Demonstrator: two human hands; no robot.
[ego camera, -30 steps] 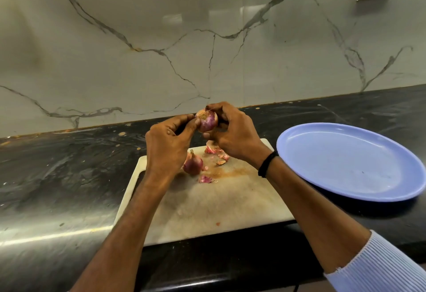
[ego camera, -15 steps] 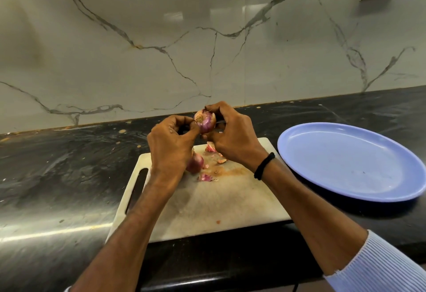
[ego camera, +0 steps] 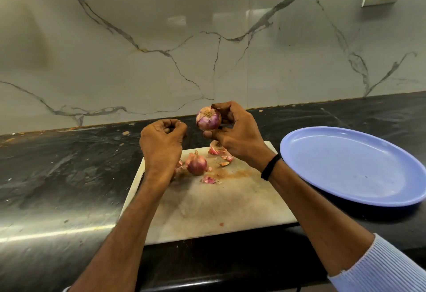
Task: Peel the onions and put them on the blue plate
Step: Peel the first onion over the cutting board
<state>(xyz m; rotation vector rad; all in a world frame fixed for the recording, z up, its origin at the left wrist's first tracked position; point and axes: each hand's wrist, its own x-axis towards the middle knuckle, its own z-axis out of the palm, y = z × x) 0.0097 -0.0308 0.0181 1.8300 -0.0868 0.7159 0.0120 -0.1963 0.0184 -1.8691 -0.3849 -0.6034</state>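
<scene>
Our right fingers [ego camera: 222,108] are curled round a small, round, purple-skinned onion [ego camera: 208,119]. The thumb is underneath, and the right hand [ego camera: 239,137] holds it in the air over the far edge of the white rectangular cutting board [ego camera: 219,206], at mid-frame. The root end faces us and papery skin covers much of the bulb, so we judge this one only partly peeled.

Our left fingers [ego camera: 171,125] are drawn together, thumb against forefinger, just left of the onion and not touching it. We cannot tell whether they pinch a sliver of skin.

A second reddish onion [ego camera: 196,165] lies on the board beside our left wrist, among pink scraps of peel [ego camera: 208,179]. The round blue plastic plate [ego camera: 350,165] sits on the black stone counter [ego camera: 57,172] at the right of the frame, with nothing on it.

The held bulb is smooth and is gripped only by the fingertips. A hard tug at the skin could pop it loose, and it could roll off the board and along the counter. Digging in with a nail could tear away good flesh. Lowering the left hand carelessly could knock the second onion away. Loose scraps could also cling to a peeled onion and end up on the plate.
</scene>
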